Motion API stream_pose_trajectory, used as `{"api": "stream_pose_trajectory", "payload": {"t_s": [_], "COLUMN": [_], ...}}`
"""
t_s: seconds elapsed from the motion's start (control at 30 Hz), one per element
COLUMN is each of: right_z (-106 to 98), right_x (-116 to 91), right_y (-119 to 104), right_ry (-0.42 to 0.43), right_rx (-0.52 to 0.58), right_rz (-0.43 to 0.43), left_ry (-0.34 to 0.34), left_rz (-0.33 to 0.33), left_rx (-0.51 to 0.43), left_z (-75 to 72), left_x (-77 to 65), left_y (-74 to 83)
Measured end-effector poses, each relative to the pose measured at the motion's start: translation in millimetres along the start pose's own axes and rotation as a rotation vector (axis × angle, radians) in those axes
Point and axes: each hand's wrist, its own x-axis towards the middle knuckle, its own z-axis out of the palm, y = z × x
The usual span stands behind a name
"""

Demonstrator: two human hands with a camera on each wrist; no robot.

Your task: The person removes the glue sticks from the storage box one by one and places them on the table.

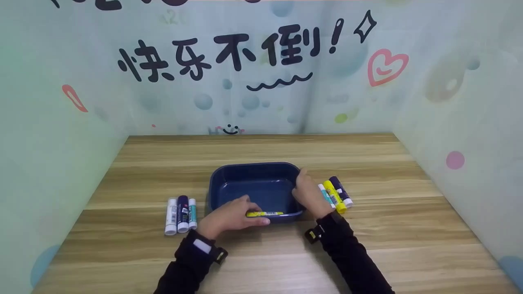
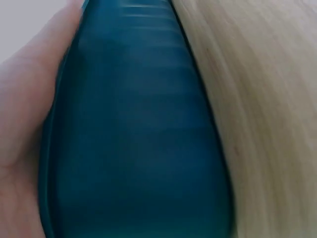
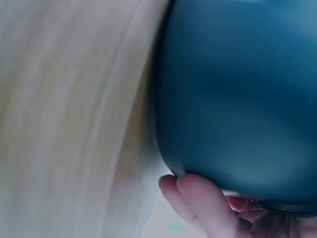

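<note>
A deep dark-blue rectangular dish (image 1: 261,188) with rounded corners sits mid-table. At its near side my left hand (image 1: 233,216) grips the rim, thumb outside the wall and fingers over the inside. In the left wrist view, that hand lies along the rim of the dish (image 2: 138,124). My right hand (image 1: 308,192) holds the right end, its fingers curled over the edge. Fingertips (image 3: 203,198) wrap the dish's edge in the right wrist view. A yellow glue stick (image 1: 265,213) shows just inside the near rim, beside my left fingers.
Left of the dish stand out white (image 1: 171,216), dark purple (image 1: 183,214) and teal-and-white (image 1: 192,213) glue sticks. To the right lie a teal (image 1: 326,195), a yellow (image 1: 335,197) and a dark purple glue stick (image 1: 341,192), close to my right wrist. Printed cloth walls (image 1: 261,102) enclose the wooden table (image 1: 261,149).
</note>
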Motion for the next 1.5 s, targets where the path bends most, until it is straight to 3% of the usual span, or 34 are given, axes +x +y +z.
{"api": "stream_pose_trajectory", "payload": {"t_s": [0.4, 0.6, 0.83, 1.13, 1.33, 1.5], "right_z": [-1, -1, -1, 1, 0, -1], "right_x": [2, 1, -1, -3, -4, -4], "right_y": [0, -1, -1, -1, -1, -1], "right_ry": [-0.031, -0.045, -0.016, 0.031, 0.036, 0.002], "right_rx": [0.003, 0.006, 0.001, -0.065, -0.048, -0.031], "right_rz": [0.034, 0.039, 0.022, -0.028, -0.037, -0.011], "left_ry": [0.095, 0.122, 0.123, 0.049, 0.079, 0.139], "left_rz": [0.098, 0.058, 0.088, 0.033, 0.037, 0.004], "left_rx": [-0.024, -0.105, -0.111, -0.089, -0.034, -0.069], "left_z": [-5.0, -9.3, -8.7, -3.6, -6.7, -16.2], "left_x": [0.5, -2.0, -1.0, 1.6, -2.1, -7.0], "left_y": [1.7, 4.1, 2.5, -6.0, -5.0, -2.0]}}
